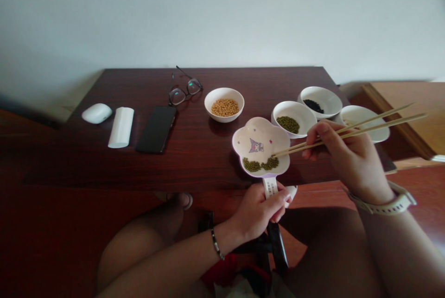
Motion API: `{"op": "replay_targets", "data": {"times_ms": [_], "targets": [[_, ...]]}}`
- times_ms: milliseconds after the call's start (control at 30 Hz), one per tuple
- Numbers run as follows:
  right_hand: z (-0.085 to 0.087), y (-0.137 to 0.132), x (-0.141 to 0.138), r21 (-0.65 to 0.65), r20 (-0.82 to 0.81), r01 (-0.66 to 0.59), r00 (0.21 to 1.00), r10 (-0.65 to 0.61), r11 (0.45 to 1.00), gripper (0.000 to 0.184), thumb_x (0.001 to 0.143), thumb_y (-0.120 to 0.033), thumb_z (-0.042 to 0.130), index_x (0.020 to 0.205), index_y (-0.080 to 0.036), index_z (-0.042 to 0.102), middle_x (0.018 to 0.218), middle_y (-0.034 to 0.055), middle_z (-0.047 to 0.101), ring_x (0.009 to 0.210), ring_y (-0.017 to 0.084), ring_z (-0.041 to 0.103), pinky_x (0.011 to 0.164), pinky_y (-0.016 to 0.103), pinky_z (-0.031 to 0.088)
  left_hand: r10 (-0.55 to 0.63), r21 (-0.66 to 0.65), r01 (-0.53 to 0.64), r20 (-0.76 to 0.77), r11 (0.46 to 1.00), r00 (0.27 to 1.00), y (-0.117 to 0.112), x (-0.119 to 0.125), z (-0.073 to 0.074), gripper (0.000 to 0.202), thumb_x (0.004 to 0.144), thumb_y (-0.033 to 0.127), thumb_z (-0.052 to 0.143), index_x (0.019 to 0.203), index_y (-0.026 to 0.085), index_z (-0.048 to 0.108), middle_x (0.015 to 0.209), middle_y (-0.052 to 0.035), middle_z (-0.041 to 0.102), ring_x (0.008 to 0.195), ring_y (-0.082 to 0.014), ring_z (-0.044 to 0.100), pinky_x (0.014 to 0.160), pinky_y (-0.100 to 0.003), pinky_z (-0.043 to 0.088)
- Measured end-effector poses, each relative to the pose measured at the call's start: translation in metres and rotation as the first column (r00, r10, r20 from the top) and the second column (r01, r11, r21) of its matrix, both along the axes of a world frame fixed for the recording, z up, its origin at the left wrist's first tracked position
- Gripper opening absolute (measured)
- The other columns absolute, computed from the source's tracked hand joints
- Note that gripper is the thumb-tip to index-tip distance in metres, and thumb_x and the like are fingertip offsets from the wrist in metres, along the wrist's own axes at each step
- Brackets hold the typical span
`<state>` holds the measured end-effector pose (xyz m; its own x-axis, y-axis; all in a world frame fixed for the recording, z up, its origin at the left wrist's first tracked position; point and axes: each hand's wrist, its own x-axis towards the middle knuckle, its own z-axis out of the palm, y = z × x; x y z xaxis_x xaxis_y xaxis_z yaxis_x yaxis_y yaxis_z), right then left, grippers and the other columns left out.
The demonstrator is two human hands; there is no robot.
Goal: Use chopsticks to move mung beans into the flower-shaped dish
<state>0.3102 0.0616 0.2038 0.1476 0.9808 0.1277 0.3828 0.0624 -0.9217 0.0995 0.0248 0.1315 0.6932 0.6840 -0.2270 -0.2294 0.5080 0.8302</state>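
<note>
My right hand (pixel 347 159) holds a pair of wooden chopsticks (pixel 347 133), their tips over a flower-shaped white dish (pixel 243 138) with a cartoon print. Green mung beans (pixel 260 164) lie along the dish's near side, just below the tips. My left hand (pixel 259 212) grips the dish's white handle below the table edge. Behind the dish, white bowls hold yellow soybeans (pixel 224 108), mung beans (pixel 290 124) and black beans (pixel 313 105). Another white bowl (pixel 368 124) sits partly hidden behind my right hand, its contents out of sight.
A dark reddish-brown wooden table holds black-framed glasses (pixel 184 91), a black smartphone (pixel 156 129), a white cylindrical object (pixel 121 127) and a white computer mouse (pixel 97 113). A white wall rises behind it, and wooden furniture (pixel 399 112) stands to the right.
</note>
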Motion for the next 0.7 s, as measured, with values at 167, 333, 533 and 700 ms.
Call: {"op": "replay_targets", "data": {"times_ms": [167,333,533,700], "targets": [[-0.0006,-0.0002,-0.0012,0.019,0.002,0.031,1.0,-0.031,0.999,0.04,0.107,-0.05,0.057,0.083,-0.02,0.067,0.069,0.0013,0.07,0.061,0.012,0.068,0.058,0.021,0.054,-0.006,0.012,0.006,0.018,1.0,1.0,0.0001,-0.0007,-0.0007,0.039,0.097,0.053,0.064,0.086,0.016,0.058,0.059,0.0063,0.047,0.05,-0.0073,0.04,0.053,-0.024,0.029],[-0.0031,0.0003,0.0002,-0.012,-0.046,0.032,0.998,-0.032,0.999,0.04,0.106,-0.051,0.059,0.084,-0.019,0.069,0.069,0.0014,0.068,0.06,0.012,0.066,0.054,0.021,0.055,-0.008,0.004,0.008,0.014,1.0,1.0,-0.0006,-0.0009,-0.0016,0.041,0.095,0.056,0.066,0.086,0.016,0.058,0.059,0.0062,0.048,0.05,-0.0073,0.04,0.053,-0.024,0.028],[-0.0028,0.002,0.0023,-0.014,-0.01,0.007,1.0,-0.007,1.0,0.038,0.106,-0.05,0.058,0.085,-0.02,0.069,0.066,0.0019,0.069,0.057,0.014,0.066,0.052,0.023,0.055,0.008,-0.007,-0.008,0.033,1.0,0.999,-0.0001,0.0,0.0011,0.04,0.096,0.054,0.065,0.086,0.016,0.058,0.059,0.0058,0.048,0.05,-0.0074,0.04,0.053,-0.024,0.029],[-0.0013,0.0019,0.0001,-0.03,-0.033,0.006,0.999,-0.007,1.0,0.04,0.106,-0.051,0.058,0.085,-0.019,0.069,0.068,0.0019,0.07,0.06,0.012,0.067,0.055,0.02,0.054,0.006,-0.004,-0.006,0.029,1.0,1.0,-0.0001,0.0002,0.0016,0.038,0.097,0.052,0.064,0.085,0.016,0.058,0.058,0.0062,0.048,0.049,-0.0072,0.039,0.053,-0.024,0.028]]}}
